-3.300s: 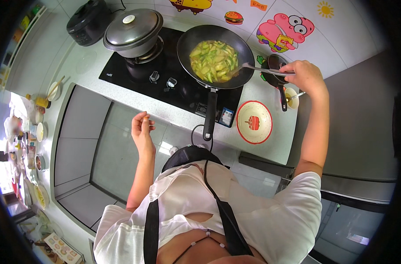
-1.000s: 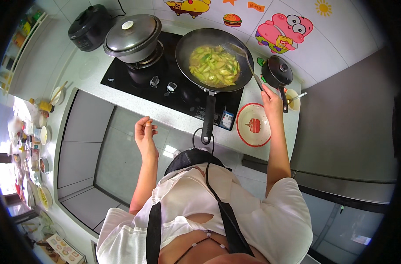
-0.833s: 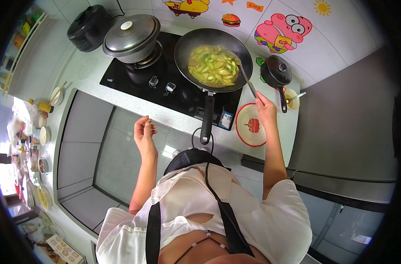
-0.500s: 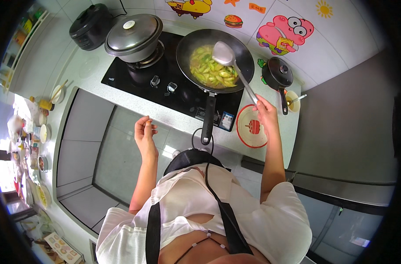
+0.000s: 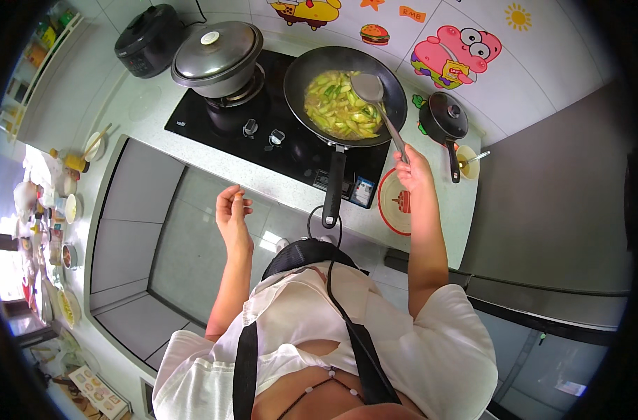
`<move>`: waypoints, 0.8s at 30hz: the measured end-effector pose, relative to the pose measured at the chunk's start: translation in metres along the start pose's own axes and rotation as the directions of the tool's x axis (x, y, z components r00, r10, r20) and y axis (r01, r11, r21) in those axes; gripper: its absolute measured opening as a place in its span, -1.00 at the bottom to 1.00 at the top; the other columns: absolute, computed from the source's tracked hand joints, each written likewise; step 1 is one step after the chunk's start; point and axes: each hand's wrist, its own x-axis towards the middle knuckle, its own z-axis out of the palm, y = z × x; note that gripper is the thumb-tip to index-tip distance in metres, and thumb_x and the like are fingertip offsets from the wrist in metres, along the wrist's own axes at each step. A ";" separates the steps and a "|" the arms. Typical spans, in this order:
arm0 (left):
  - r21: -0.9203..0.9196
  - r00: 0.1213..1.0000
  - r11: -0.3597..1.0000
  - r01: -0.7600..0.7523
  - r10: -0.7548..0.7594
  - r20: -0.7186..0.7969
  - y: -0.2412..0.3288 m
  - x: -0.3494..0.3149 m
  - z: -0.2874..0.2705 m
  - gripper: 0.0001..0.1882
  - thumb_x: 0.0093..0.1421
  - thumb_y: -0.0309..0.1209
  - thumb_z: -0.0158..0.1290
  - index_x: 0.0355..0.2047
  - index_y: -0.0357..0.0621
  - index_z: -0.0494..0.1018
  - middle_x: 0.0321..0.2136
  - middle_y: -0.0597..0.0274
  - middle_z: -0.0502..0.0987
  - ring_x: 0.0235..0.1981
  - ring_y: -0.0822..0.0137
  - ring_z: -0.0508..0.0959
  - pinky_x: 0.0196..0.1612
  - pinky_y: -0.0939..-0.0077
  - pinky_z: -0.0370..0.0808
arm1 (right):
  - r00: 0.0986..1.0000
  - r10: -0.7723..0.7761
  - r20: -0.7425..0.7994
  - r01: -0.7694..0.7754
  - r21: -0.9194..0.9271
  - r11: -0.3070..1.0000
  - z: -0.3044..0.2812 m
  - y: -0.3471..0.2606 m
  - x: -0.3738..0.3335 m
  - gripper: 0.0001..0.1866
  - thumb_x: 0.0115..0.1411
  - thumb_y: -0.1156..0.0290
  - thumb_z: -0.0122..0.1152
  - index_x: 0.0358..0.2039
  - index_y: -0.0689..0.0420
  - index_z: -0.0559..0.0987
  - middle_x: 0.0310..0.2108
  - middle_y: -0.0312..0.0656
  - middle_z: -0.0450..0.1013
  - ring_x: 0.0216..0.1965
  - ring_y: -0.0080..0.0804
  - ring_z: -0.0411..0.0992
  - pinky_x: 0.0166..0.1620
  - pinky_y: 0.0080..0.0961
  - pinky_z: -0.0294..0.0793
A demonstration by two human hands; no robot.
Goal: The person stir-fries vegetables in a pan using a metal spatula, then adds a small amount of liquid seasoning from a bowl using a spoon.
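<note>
My right hand [image 5: 415, 168] is closed around the handle of a grey metal spatula [image 5: 367, 87]. The spatula's broad blade is in the wok [image 5: 390, 73], toward its far right side, beside sliced green vegetables [image 5: 336, 105] in a shallow liquid. The dark wok sits on the right side of the black gas hob [image 5: 214, 126], its long black handle pointing toward me. In front of the counter, my left hand [image 5: 233, 210] hangs in the air, fingers loosely bent and apart, with nothing in it. Partly hidden under my right forearm is a red-rimmed plate [image 5: 387, 212].
A lidded grey pot [image 5: 217, 59] stands on the left burner, with a black rice cooker [image 5: 149, 42] behind it. Right of the wok are a small lidded black saucepan [image 5: 443, 115] and a bowl with a spoon [image 5: 469, 164]. Bowls and bottles crowd the left counter [image 5: 109, 350].
The spatula blade has shifted right and slightly back within the wok, away from the vegetables' middle. My right hand has moved slightly left and nearer the wok. My left hand has barely moved.
</note>
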 end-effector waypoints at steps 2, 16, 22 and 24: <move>-0.002 1.000 1.000 -0.010 0.010 -0.015 0.000 0.000 -0.002 -0.85 0.14 -0.48 -0.09 -0.26 -0.19 0.36 -0.39 0.32 0.42 -0.46 0.53 0.40 -0.41 0.69 0.32 | 0.998 0.068 -0.015 -0.067 0.003 0.998 0.011 -0.002 -0.002 -0.83 0.23 0.27 -0.17 -0.26 0.05 0.32 -0.54 -0.28 0.30 -0.78 -0.74 -0.02 -0.78 -0.83 -0.09; 0.005 1.000 1.000 -0.005 0.005 -0.012 -0.002 0.002 -0.008 -0.82 0.12 -0.45 -0.07 -0.24 -0.13 0.37 -0.35 0.33 0.41 -0.43 0.52 0.39 -0.38 0.71 0.30 | 0.963 0.195 0.186 -0.190 -0.046 0.981 -0.021 -0.020 -0.043 -0.84 0.22 0.24 -0.15 -0.31 0.04 0.30 -0.55 -0.35 0.28 -0.79 -0.79 -0.02 -0.81 -0.87 -0.09; -0.007 1.000 1.000 -0.002 0.002 0.011 -0.002 0.003 -0.002 -0.82 0.12 -0.45 -0.06 -0.24 -0.13 0.37 -0.36 0.35 0.41 -0.43 0.53 0.39 -0.38 0.70 0.30 | 0.999 0.005 -0.052 -0.032 -0.523 0.852 -0.017 -0.037 -0.069 -0.68 0.20 0.26 -0.09 -0.04 0.03 0.34 -0.60 -0.36 0.28 -0.78 -0.76 0.00 -0.77 -0.79 -0.05; -0.008 1.000 1.000 -0.006 0.006 0.015 -0.002 0.004 0.000 -0.82 0.13 -0.45 -0.07 -0.24 -0.13 0.37 -0.36 0.34 0.41 -0.43 0.53 0.39 -0.38 0.69 0.30 | 0.991 -0.119 -0.067 0.042 -0.678 0.734 -0.016 -0.050 -0.077 -0.63 0.18 0.27 -0.07 0.00 0.05 0.35 -0.63 -0.35 0.30 -0.76 -0.71 0.09 -0.72 -0.74 0.07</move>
